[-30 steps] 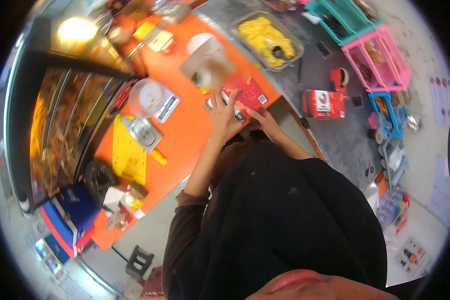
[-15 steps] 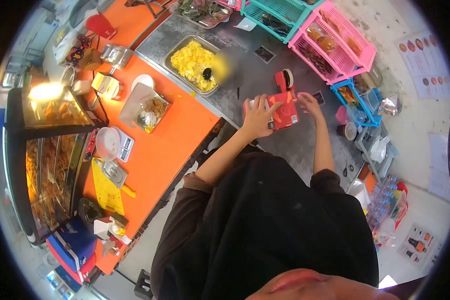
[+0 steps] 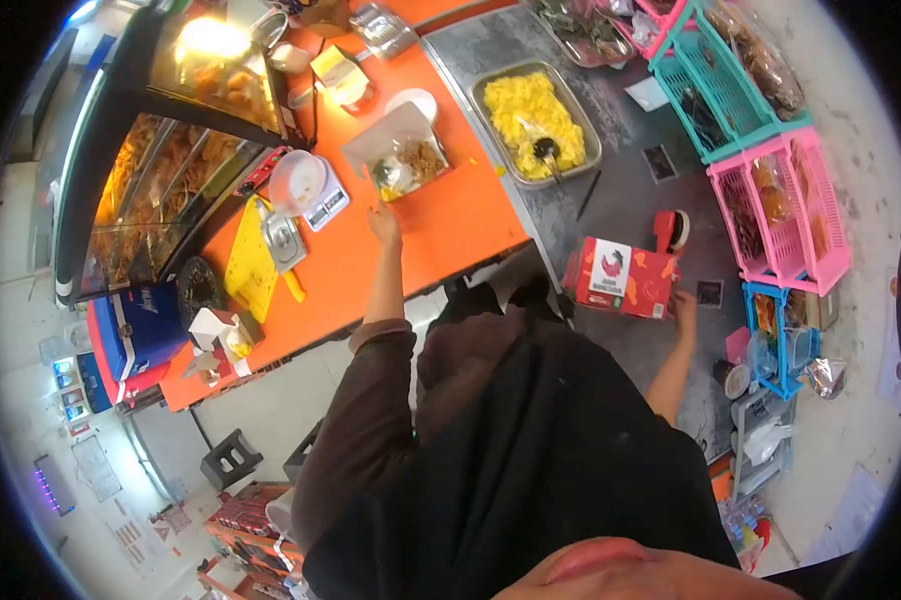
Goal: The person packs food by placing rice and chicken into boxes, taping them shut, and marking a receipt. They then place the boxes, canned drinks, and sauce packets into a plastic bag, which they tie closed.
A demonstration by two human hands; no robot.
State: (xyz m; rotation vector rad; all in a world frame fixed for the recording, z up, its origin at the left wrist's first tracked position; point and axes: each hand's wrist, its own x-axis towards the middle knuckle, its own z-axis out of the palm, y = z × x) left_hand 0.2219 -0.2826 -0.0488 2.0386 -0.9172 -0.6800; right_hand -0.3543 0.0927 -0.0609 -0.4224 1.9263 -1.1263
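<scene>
My left hand (image 3: pixel 383 222) is over the orange counter, just below the near left corner of an open food box (image 3: pixel 438 172). Its fingers reach forward, with nothing seen between them. Minced food and a pale, yellowish item lie inside that box. On the grey metal table, my right hand (image 3: pixel 683 308) is at the lower right corner of a closed red box (image 3: pixel 625 278) with a white label, its fingers against the edge. A red tape dispenser (image 3: pixel 671 231) stands just behind the red box.
A metal tray (image 3: pixel 596 160) of yellow food with a black-headed utensil is at the back. Pink (image 3: pixel 785 262) and teal (image 3: pixel 712 150) baskets line the right. A scale (image 3: pixel 327 208), a yellow board (image 3: pixel 249 262) and a heated display case (image 3: pixel 195 112) are at the left.
The view has swung left. My left hand has left the red box and moved to the open food box. My right hand has come to the red box's corner, and the box's labelled face now shows.
</scene>
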